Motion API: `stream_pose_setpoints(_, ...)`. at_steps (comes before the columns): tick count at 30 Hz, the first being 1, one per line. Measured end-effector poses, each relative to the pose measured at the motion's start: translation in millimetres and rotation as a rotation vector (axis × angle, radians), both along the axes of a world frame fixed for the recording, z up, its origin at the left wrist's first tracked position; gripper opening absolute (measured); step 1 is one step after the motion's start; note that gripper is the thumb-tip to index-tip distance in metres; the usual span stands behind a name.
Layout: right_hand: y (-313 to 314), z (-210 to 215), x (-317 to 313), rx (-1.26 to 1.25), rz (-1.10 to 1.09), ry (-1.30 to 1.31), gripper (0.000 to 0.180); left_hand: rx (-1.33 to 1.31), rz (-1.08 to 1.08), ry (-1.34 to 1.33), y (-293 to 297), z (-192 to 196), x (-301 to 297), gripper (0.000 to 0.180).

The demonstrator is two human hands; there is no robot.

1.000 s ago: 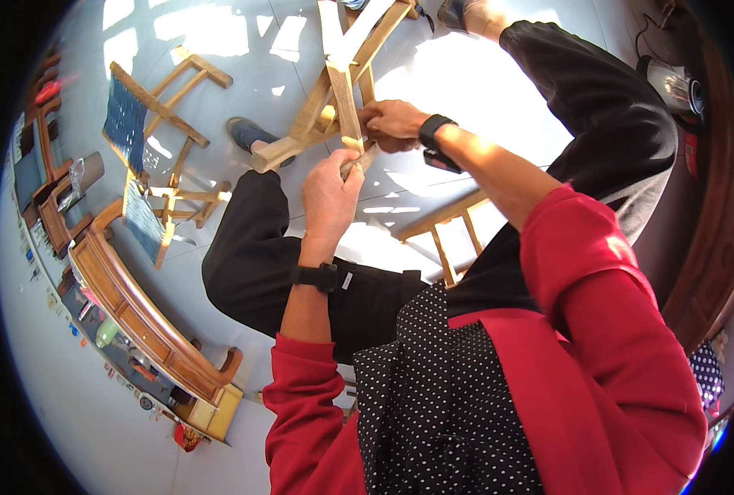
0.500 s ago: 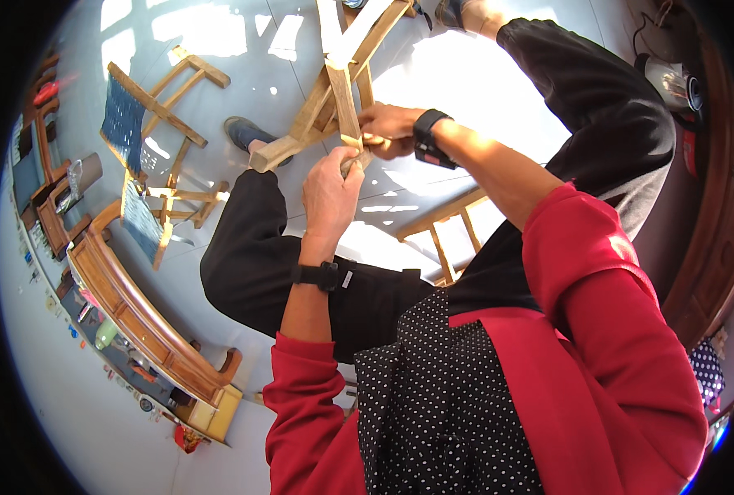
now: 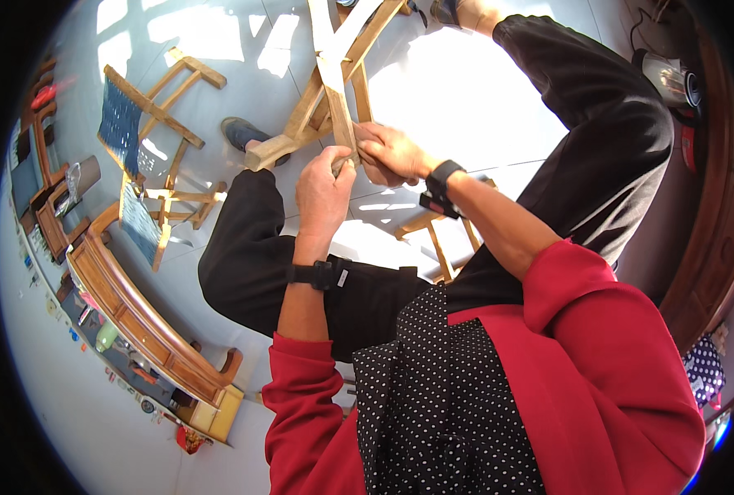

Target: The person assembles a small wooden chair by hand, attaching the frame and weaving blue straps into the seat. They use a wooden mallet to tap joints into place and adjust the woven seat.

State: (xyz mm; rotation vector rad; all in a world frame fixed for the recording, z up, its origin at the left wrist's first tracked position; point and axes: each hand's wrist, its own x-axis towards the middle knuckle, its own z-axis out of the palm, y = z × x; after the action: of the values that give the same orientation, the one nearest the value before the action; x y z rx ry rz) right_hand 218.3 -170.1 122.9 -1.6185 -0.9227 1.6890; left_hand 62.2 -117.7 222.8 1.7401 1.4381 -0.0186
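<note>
Bare wooden bars, joined and crossed like a folding stool's frame, rise in front of me between my knees. My left hand is closed around the near lower corner of this frame, its thumb pressed along the wood. Right beside it, against the other side of the same corner, my right hand has its fingers curled in. What those fingers hold is hidden behind the hand and the bar.
On the left floor a folding stool with a blue woven seat lies tipped over. A carved wooden bench stands farther left. Another wooden frame is below my right forearm. A metal kettle sits at the far right.
My right hand has moved slightly toward me and turned, its wrist lower and the back of the hand more visible. The left hand keeps its grip; the frame has shifted slightly left.
</note>
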Motion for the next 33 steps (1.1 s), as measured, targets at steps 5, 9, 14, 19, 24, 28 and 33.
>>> stream_pose_setpoints(5, -3, -12, 22, -0.307, -0.009, -0.149, 0.04, -0.11, 0.067, 0.015, 2, 4, 1, 0.025)
stream_pose_setpoints(9, -13, -14, 13, -0.193, -0.093, -0.35, 0.042, -0.122, 0.08, 0.018, 3, 8, 4, 0.024)
stream_pose_setpoints(14, -35, -5, -12, -0.763, 0.372, 0.052, 0.031, -0.112, 0.068, 0.005, 4, 8, 3, 0.024)
stream_pose_setpoints(19, -36, 4, 14, -0.429, 0.296, -0.251, 0.036, -0.088, 0.055, 0.001, 1, 4, 0, 0.025)
stream_pose_setpoints(24, -24, 9, 29, -0.402, 0.275, -0.381, 0.046, -0.001, 0.014, -0.031, 1, -5, -2, 0.025)
stream_pose_setpoints(28, -20, 12, 17, -0.217, 0.504, -0.244, 0.041, 0.075, -0.007, -0.025, 1, -12, -3, 0.026)
stream_pose_setpoints(33, -27, 25, 22, -0.304, 0.603, -0.3, 0.037, 0.049, 0.011, 0.01, 1, -16, -1, 0.028)
